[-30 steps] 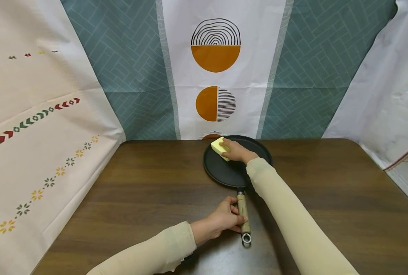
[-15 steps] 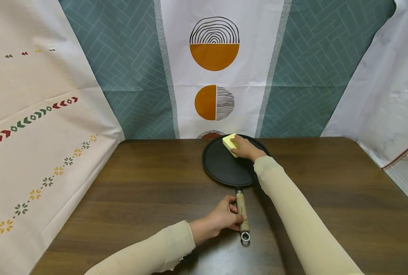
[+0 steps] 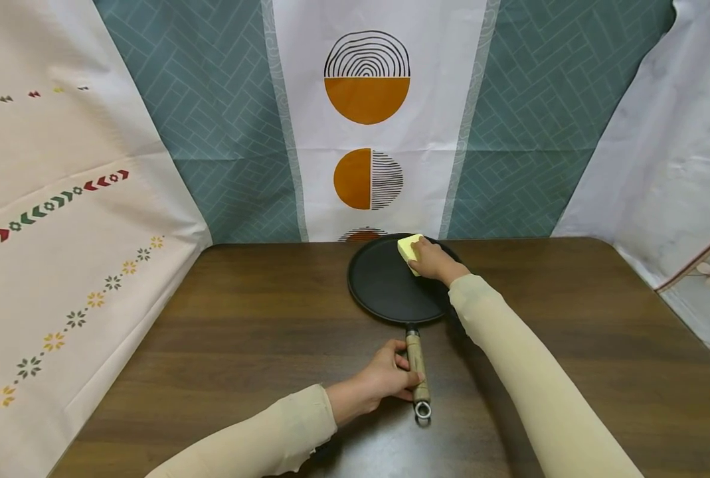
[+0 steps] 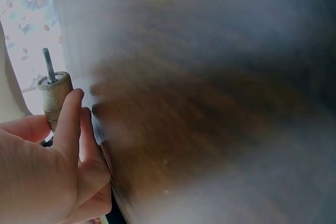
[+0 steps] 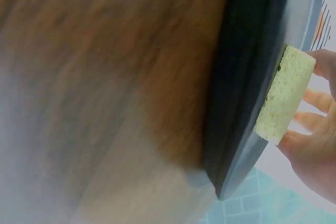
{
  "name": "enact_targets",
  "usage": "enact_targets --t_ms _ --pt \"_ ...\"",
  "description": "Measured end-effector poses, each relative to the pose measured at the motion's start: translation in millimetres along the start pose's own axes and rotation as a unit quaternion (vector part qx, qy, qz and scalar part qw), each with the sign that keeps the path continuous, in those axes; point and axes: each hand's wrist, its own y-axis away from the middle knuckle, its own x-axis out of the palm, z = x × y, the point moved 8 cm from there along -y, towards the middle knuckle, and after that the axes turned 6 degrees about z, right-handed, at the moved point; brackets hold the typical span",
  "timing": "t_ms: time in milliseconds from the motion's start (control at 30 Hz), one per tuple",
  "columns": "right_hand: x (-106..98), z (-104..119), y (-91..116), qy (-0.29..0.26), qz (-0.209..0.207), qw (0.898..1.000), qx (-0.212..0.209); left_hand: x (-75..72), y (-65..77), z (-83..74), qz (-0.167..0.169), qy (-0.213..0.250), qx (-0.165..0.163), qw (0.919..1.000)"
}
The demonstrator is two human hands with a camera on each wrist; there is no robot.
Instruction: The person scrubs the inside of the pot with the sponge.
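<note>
A flat black round pan point(image 3: 384, 282) lies near the table's back edge, its wooden handle point(image 3: 416, 358) pointing toward me. My left hand point(image 3: 381, 378) grips that handle from the left, thumb and fingers on either side of it. In the left wrist view the handle's end with its metal ring point(image 4: 48, 64) sticks out past my fingers. A pale yellow sponge point(image 5: 287, 93) is held in my right hand point(image 3: 437, 261), against the pan's surface at its upper right part. Small dark specks show along the sponge's edge on the pan side.
The brown wooden table point(image 3: 241, 318) spreads out around the pan. Behind it hangs a green and white patterned cloth point(image 3: 223, 119), with a cream embroidered cloth point(image 3: 62, 265) on the left and a whitish cloth point(image 3: 677, 133) on the right.
My right hand has moved the sponge rightward across the pan, from its left part to its upper right. My left hand keeps its grip on the handle.
</note>
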Motion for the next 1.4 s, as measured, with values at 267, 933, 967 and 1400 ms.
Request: enact_targets --t_ms 267,933,967,1400 --pt "-2 -6 15 0.008 0.004 1.000 0.011 0.3 -0.1 -0.9 0.001 -0.002 0.000 1.0000" --pt "1 -18 42 0.020 -0.017 1.000 0.006 1.7 0.0 0.2 0.001 0.003 -0.001 1.0000" --pt "1 -18 43 0.019 -0.017 1.000 0.006 1.4 -0.1 0.2 0.000 0.003 -0.001 1.0000" --pt "1 -13 62 0.017 -0.003 1.000 -0.017 0.3 0.4 0.1 0.003 0.009 0.000 1.0000"
